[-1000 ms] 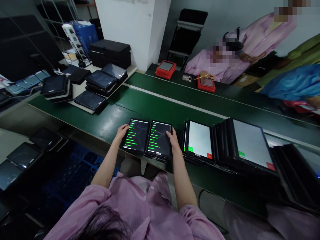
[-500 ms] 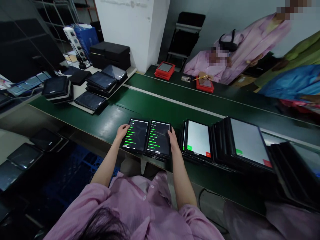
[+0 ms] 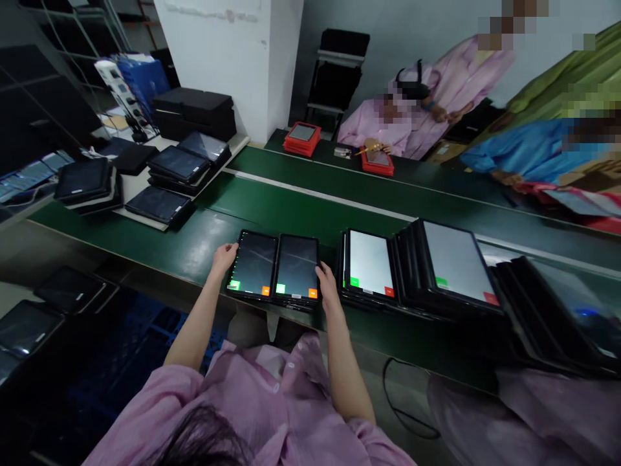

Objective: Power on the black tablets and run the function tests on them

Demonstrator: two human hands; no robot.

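Observation:
Two dark tablets lie side by side on the green bench, on the side closest to me. The left tablet [image 3: 255, 262] shows a green box and an orange box at its lower corners, with small green marks along its left edge. A green and an orange box also show on the right tablet [image 3: 297, 265]. My left hand [image 3: 224, 259] is closed at the left tablet's outer edge. At the outer edge of the right tablet, my right hand [image 3: 329, 288] grips with the thumb near the screen's border; its other fingers are partly hidden.
Stacked tablets with a lit white screen [image 3: 369, 262] stand to the right, beside a taller stack [image 3: 458, 262]. More dark tablets [image 3: 178, 163] sit on a board at left. Across the bench, a person in pink [image 3: 373, 126] handles a red-framed device [image 3: 377, 162].
The green text lists on both tablet screens have given way to dark screens with green and orange boxes. The view has shifted slightly; both hands stay at the tablets' outer edges.

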